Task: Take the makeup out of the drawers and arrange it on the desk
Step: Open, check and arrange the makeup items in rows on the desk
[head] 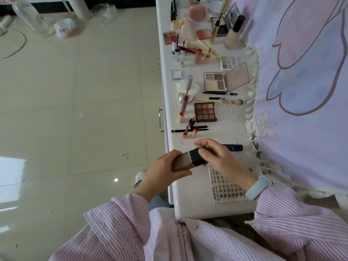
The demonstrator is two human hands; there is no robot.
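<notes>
Both hands hold one foundation bottle (188, 159) over the near end of the white desk (233, 134). My left hand (165, 171) grips its beige body. My right hand (216, 157) wraps the black cap. A clear tray of false lashes (224, 187) lies under my right wrist. A dark blue tube (235, 147) lies just beyond my right hand. Farther along the desk lie a brown eyeshadow palette (204, 112), an open neutral palette (216, 81), lip glosses, pencils and brushes.
Drawer handles (160, 120) show on the desk's left side. A lilac printed cloth (301, 81) with a lace edge hangs along the right. On the tiled floor at the far left stand a clear bottle (30, 16) and plastic bags.
</notes>
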